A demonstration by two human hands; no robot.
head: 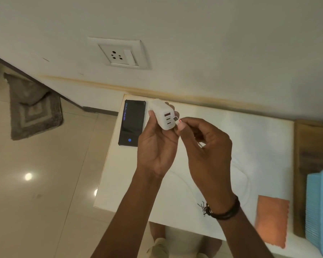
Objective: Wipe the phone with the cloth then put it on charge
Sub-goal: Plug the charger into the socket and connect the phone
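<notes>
A black phone (132, 122) lies screen up, lit with blue digits, at the far left corner of the white table (259, 146). My left hand (158, 144) grips a white multi-port charger block (163, 116) just right of the phone, ports facing me. My right hand (203, 144) pinches the USB plug (176, 119) of a white cable right beside the block's ports; the cable (244, 175) trails in a loop over the table. An orange cloth (271, 220) lies flat at the table's near right edge.
A white wall socket with a switch (119, 54) sits on the wall above the phone. A blue plastic basket (321, 211) stands on a wooden surface (313, 146) at the right. A grey mat (32, 107) lies on the tiled floor at the left.
</notes>
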